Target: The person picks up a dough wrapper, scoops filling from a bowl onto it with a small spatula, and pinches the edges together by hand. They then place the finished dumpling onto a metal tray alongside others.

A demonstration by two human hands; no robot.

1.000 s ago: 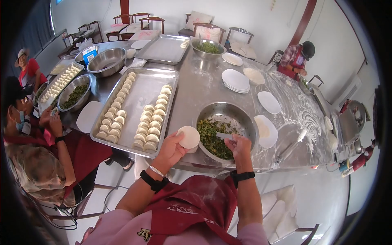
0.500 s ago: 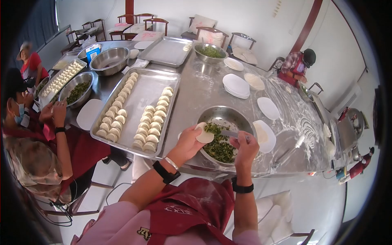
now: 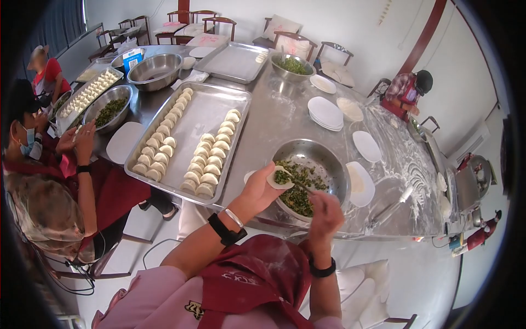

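My left hand (image 3: pixel 259 189) holds a round dumpling wrapper (image 3: pixel 272 180) over the near-left rim of a steel bowl (image 3: pixel 334 164). A small mound of green filling (image 3: pixel 282 176) lies on the wrapper. My right hand (image 3: pixel 326 214) is closed around the handle of a slim metal spatula (image 3: pixel 301 186); its tip reaches the filling on the wrapper. Chopped green filling (image 3: pixel 298 202) covers much of the bowl's bottom. Left of the bowl, a large metal tray (image 3: pixel 187 131) carries rows of folded dumplings (image 3: pixel 208 164).
Right of the bowl are white plates (image 3: pixel 367 146), one with wrappers (image 3: pixel 356 178), and a flour-dusted tabletop (image 3: pixel 402 159). Another greens bowl (image 3: pixel 292 66) and a second tray (image 3: pixel 233 63) stand farther back. A masked co-worker (image 3: pixel 49 181) sits at left; another person (image 3: pixel 405 90) works at far right.
The spatula has moved from above the bowl to the wrapper, where filling now shows. My right hand has lowered and turned. The whole view has shifted slightly.
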